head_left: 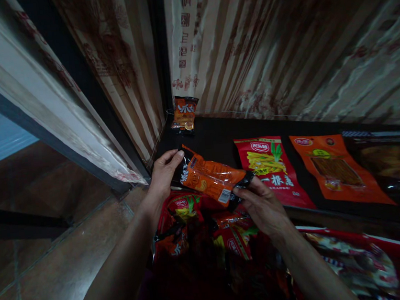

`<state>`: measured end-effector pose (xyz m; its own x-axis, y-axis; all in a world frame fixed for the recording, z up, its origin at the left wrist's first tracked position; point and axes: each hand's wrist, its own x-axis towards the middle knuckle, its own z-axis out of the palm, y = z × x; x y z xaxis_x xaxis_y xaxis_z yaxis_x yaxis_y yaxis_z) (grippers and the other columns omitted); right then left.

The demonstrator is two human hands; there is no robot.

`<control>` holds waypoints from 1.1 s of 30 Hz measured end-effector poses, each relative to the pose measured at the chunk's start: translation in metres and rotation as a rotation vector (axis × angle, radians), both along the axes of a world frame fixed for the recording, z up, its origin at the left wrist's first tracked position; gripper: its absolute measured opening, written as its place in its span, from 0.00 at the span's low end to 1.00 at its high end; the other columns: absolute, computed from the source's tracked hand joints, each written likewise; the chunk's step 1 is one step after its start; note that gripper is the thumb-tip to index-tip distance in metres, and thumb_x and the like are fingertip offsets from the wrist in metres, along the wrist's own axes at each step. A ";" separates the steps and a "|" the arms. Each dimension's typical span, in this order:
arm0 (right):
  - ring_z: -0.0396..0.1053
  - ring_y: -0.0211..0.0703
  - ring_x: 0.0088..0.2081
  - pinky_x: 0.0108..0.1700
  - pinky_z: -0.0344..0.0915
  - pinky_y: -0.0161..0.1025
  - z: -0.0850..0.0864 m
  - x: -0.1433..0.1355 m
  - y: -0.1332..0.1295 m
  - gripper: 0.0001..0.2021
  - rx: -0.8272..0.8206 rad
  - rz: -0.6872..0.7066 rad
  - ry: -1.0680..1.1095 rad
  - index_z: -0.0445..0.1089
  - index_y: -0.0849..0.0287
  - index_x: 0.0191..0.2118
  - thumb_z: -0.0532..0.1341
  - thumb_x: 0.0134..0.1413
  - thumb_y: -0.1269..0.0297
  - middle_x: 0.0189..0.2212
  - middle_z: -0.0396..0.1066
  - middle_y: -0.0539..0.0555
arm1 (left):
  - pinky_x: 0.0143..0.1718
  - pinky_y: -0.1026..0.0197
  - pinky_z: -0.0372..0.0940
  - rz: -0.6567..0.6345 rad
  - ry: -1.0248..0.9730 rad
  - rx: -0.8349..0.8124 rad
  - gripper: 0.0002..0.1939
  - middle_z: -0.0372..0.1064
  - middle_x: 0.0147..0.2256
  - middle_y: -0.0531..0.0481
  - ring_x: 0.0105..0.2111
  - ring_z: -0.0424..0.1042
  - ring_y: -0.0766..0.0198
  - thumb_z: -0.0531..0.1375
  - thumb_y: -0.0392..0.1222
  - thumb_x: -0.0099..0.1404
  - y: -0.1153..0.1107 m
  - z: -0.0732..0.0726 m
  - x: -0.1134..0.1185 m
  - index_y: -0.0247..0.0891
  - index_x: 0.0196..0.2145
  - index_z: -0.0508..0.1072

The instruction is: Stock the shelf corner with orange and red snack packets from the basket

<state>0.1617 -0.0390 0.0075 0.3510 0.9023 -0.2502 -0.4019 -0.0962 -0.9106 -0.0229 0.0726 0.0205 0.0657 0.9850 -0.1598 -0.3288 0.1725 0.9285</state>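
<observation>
The left hand (162,173) is pinching one black end of the pack (210,175) with its thumb and fingers; the right hand (262,210) is gripping the other black end; so both hands are closed on it, and no end is hanging loose. The pack is floating over the pile (232,242), just in front of the shelf (220,140); it is slanting down to the right, with a white label showing near its right end.

Holding it by the ends is looking like a good way, I think; the fingers are leaving the fat middle alone, so the food is likely not getting squashed; pinching softly is the thing to be doing, as the shiny skin may be slipping or creasing; lifting the right end a bit would be making it level.

On the shelf, an orange bag (184,115) is leaning in the corner by the curtain (190,64); a red bag (273,173) is lying near the right hand; going by that one without bumping it would be wise; the pile is sitting in dark shade, so its lower bags are not showing well.
</observation>
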 end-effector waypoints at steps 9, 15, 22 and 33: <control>0.71 0.44 0.40 0.45 0.66 0.42 -0.005 0.001 -0.001 0.16 0.053 -0.048 -0.106 0.75 0.51 0.37 0.71 0.37 0.60 0.37 0.76 0.48 | 0.29 0.68 0.55 0.092 0.020 0.149 0.08 0.63 0.24 0.58 0.26 0.60 0.71 0.66 0.41 0.51 0.003 -0.010 0.002 0.40 0.25 0.69; 0.70 0.40 0.33 0.39 0.66 0.38 -0.003 -0.001 -0.001 0.12 0.091 -0.165 -0.137 0.73 0.52 0.35 0.70 0.40 0.59 0.32 0.74 0.46 | 0.29 0.67 0.54 0.198 0.022 0.128 0.08 0.60 0.23 0.58 0.25 0.58 0.70 0.64 0.41 0.54 -0.001 -0.016 0.012 0.39 0.25 0.67; 0.68 0.36 0.33 0.40 0.64 0.35 -0.001 -0.005 0.001 0.12 0.134 -0.225 -0.099 0.71 0.51 0.33 0.70 0.39 0.62 0.29 0.71 0.43 | 0.30 0.66 0.54 0.267 0.004 0.115 0.08 0.60 0.22 0.58 0.24 0.58 0.70 0.63 0.39 0.55 0.000 -0.013 0.018 0.39 0.24 0.66; 0.71 0.38 0.26 0.33 0.69 0.37 0.010 0.002 0.004 0.16 0.015 -0.259 0.100 0.68 0.50 0.31 0.71 0.32 0.63 0.25 0.73 0.42 | 0.29 0.67 0.57 -0.049 0.000 -0.077 0.11 0.66 0.24 0.56 0.24 0.63 0.71 0.67 0.43 0.50 0.000 -0.016 0.010 0.40 0.33 0.75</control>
<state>0.1642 -0.0348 0.0174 0.5449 0.7894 -0.2827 -0.4997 0.0350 -0.8655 -0.0126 0.0729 0.0049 0.1133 0.9654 -0.2348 -0.3180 0.2591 0.9120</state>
